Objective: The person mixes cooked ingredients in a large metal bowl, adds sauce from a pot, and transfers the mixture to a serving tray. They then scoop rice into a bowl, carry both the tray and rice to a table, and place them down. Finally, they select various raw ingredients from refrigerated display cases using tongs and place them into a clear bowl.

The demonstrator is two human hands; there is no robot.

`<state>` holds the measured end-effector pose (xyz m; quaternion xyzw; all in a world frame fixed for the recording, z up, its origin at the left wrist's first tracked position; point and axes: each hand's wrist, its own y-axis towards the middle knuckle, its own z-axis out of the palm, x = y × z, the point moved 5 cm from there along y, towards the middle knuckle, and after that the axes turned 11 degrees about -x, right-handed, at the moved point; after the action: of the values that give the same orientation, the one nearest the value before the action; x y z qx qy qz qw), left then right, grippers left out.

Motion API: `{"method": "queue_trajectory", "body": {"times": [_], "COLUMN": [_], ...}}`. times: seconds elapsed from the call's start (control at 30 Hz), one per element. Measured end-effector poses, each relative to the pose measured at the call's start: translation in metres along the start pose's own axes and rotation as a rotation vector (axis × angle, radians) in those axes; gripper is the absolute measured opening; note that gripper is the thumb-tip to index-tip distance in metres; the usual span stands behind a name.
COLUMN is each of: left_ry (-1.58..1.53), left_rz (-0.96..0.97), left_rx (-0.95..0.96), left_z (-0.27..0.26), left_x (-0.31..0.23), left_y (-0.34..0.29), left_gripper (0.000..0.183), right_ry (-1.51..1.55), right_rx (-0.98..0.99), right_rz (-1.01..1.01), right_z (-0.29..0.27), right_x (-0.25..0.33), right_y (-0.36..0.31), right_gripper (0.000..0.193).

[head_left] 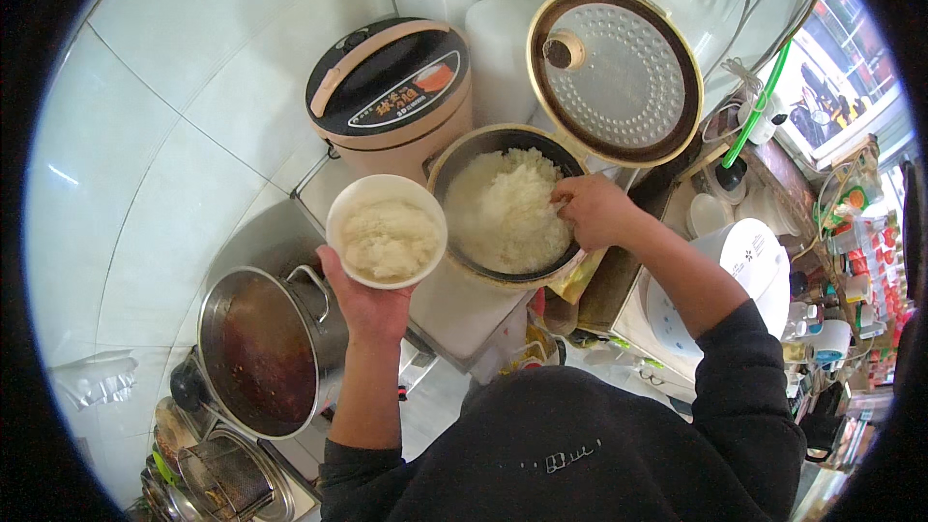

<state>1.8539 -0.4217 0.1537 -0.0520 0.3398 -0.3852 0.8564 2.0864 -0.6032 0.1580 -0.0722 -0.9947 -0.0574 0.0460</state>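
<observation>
Bowl: I see the white bowl (387, 230) about full of rice, cupped on left hand (365, 304) fingers beside the cooker.
Cooker pot (462, 166): open, much rice left.
Right hand (594, 211): fingers closed inside the pot; on what, I cannot tell.
Progress: I judge scooping nearly done.

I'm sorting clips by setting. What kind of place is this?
Probably a small food-stall kitchen: an open rice cooker full of white rice, a second closed beige rice cooker, and a large steel stockpot of dark broth.
</observation>
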Motion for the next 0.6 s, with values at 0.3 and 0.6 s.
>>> {"method": "queue_trajectory", "body": {"times": [0.3, 0.6], "left_ry": [0.064, -0.202], "left_rz": [-0.296, -0.374], "left_rx": [0.006, 0.107], "left_z": [0.059, 0.077], "left_x": [0.093, 0.123], "left_y": [0.019, 0.023], "left_gripper": [0.069, 0.077], "right_ry": [-0.206, -0.21], "right_rx": [-0.178, -0.302], "right_rz": [0.309, 0.341], "right_z": [-0.104, -0.119], "right_x": [0.027, 0.042], "right_y": [0.019, -0.011], "right_gripper": [0.025, 0.038]}}
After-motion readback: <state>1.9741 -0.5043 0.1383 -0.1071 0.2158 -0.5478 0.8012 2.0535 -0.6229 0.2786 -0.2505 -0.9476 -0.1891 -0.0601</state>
